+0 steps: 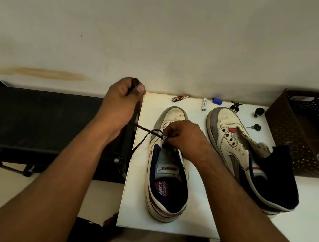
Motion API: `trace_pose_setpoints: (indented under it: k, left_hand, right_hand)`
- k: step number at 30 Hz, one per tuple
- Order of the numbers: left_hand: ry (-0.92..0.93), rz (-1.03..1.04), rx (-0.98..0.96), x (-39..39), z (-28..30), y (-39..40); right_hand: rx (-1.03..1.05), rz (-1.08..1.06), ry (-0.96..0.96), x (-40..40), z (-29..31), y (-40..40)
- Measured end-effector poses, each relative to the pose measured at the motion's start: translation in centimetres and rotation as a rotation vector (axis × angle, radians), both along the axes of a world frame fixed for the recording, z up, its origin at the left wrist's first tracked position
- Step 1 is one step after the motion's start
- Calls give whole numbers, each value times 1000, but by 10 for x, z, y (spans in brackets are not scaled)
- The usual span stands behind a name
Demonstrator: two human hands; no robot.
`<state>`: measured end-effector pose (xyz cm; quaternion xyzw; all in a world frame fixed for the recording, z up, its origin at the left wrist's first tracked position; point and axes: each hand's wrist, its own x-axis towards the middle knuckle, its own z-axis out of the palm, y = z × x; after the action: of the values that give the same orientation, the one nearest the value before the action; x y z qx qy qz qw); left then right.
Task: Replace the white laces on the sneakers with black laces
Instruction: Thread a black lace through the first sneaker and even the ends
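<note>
While the left sneaker [167, 161] is lying toe toward twelve o'clock on the white board [200, 213], the right hand [184, 137] is pinching the black lace [143, 137] at its eyelets; the left hand [121, 101], curled round the lace's end, is drawing it toward ten o'clock, along the lace's axis.

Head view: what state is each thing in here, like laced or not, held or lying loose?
Left sneaker: upright, black lace partly threaded.
Right sneaker: unlaced, eyelets bare.
Black lace: pulled taut leftward.
Left hand: raised, gripping the lace end.
Right hand: pinching the lace at the eyelets.
Brown basket: open, something pale inside.
Battery: lying loose.
</note>
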<state>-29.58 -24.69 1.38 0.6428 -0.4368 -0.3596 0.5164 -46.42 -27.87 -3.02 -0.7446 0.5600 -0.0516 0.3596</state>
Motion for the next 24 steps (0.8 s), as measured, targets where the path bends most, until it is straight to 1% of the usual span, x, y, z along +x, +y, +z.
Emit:
trace_pose_setpoints:
  k: [1, 2, 4, 5, 7, 8, 9, 10, 11, 13, 14, 16, 17, 18, 19, 20, 22, 23, 24]
  left_hand:
    - [-32, -19, 30, 1, -1, 2]
    - [-150, -82, 102, 0, -5, 4]
    - [-468, -288, 301, -6, -20, 10]
    - [-587, -387, 399, -10, -26, 12]
    - [-677, -495, 511, -15, -28, 12]
    - [-693, -512, 505, -16, -24, 11]
    - [-683, -497, 452, -14, -21, 9]
    - [-626, -432, 360, -13, -17, 8]
    - [-501, -318, 237, -12, -13, 7]
    - [-66, -72, 4, -9, -7, 7]
    - [154, -4, -67, -9, -5, 8]
    - [501, 33, -117, -15, -9, 7]
    - [615, 38, -96, -20, -11, 6]
    - [653, 48, -51, -24, -13, 5]
    - [573, 52, 9, -27, -16, 2]
    - [367, 32, 70, -29, -19, 0]
    - [-128, -57, 175, -28, -30, 0]
    - [-293, -129, 234, -29, -33, 1]
    - [-380, -218, 295, -29, -35, 2]
  right_hand:
    - [-1, -1, -1, 0, 0, 0]
    - [-3, -4, -2, 1, 0, 0]
    - [-11, 0, 11, 2, 0, 0]
    - [-16, 6, 25, 2, 0, 0]
    - [-21, 9, 41, 2, 0, 0]
    - [-22, 9, 39, 2, 1, 0]
    - [-22, 10, 33, 2, 1, 1]
    - [-15, 9, 24, 1, 1, 1]
    - [-5, 6, 13, 0, 2, 1]
    - [11, 4, -1, -2, 2, 1]
    - [4, 10, 4, -2, 2, 1]
    - [-34, 28, 42, -2, 3, 1]
    - [-52, 34, 58, -2, 4, 2]
    - [-63, 39, 67, -3, 4, 2]
    - [-73, 43, 70, -3, 4, 3]
    - [-87, 52, 74, -4, 4, 3]
    - [-156, 80, 115, -5, 3, 3]
    - [-204, 96, 152, -6, 4, 3]
    - [-246, 108, 189, -7, 5, 4]
